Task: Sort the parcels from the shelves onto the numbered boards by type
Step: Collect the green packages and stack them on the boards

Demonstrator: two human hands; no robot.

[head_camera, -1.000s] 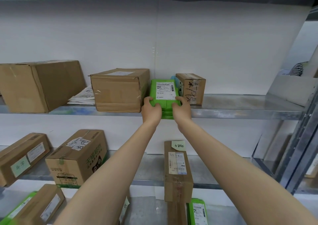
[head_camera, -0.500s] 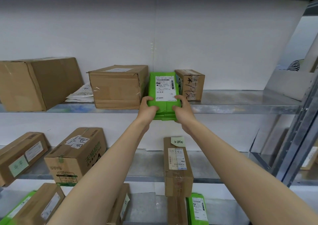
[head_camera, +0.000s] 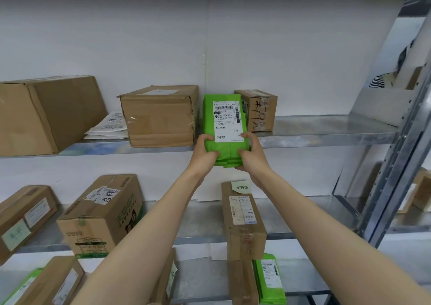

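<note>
Item: green soft parcel, centre of frame, tilted up at the upper shelf edge. My left hand and right hand clamp its lower end. Risk: slick wrapping may slip; its far end could snag the small carton just right.

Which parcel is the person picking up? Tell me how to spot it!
Look at the upper metal shelf, near its middle. Between a wide brown box and a small brown box with black scribbles is the green parcel, gripped at its lower end by the left hand and right hand. It is the only bright green one on that shelf.
</note>
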